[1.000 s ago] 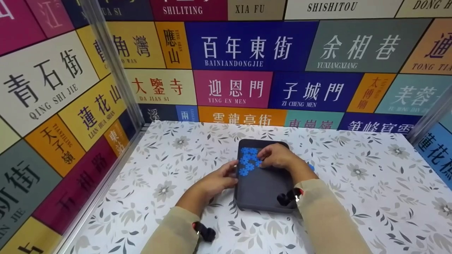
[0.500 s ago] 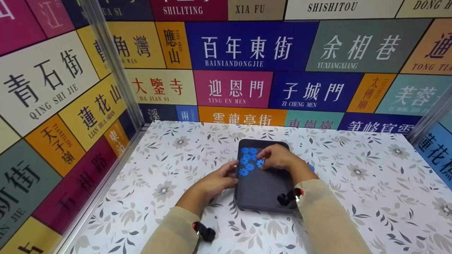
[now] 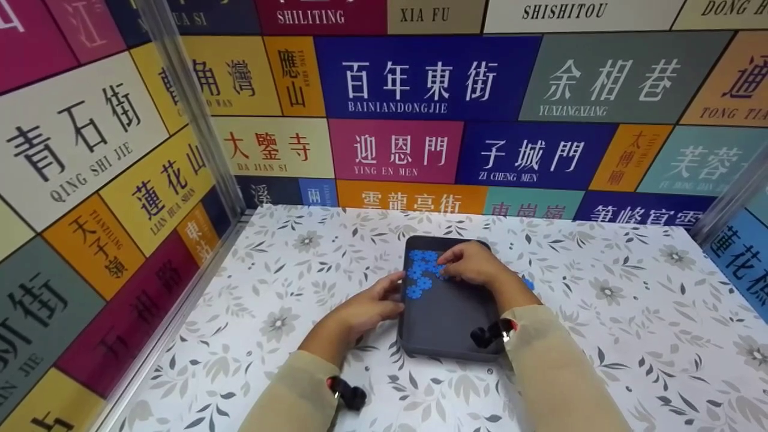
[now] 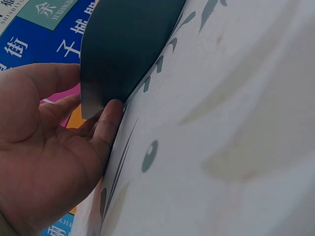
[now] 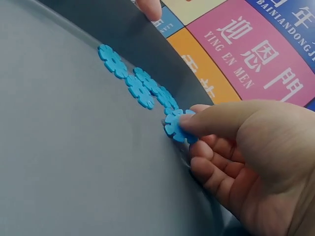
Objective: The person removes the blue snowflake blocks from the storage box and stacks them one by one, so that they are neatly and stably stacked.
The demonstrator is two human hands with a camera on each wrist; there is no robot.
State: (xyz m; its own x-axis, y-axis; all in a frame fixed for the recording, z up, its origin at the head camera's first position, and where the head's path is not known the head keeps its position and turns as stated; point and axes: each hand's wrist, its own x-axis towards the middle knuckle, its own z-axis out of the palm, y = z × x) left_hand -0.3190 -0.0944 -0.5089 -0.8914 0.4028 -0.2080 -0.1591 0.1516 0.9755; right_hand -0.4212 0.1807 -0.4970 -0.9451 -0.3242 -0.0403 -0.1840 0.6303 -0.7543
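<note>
Landmark: the dark tray (image 3: 450,327). Right hand (image 3: 477,264) sits over its far half, pinched narrow on one blue disc (image 5: 176,127), thumb on the face, fingers behind. So the held disc is inside the tray's outline, far half, just right of the loose discs (image 3: 415,272), which lie in the tray's far-left corner and trail along its left wall.

Key relation, my read: held disc is at the right hand's fingertips, on the hand's left, loose discs right beyond it toward the tray's left wall. Right hand is the nearer one. Can't tell if the held disc touches its neighbour; they overlap in the right wrist view.

Disc is round and notched: no long axis, no pointing end. Its face looks tipped up compared with the flat ones. Tray's long axis runs near to far.

Left hand (image 3: 372,306) has no disc in it; fingers fairly straight, resting against the outside of the tray's left wall.

One more blue piece (image 3: 528,284) shows past the tray's right wall, partly behind the right forearm (image 3: 513,291).
</note>
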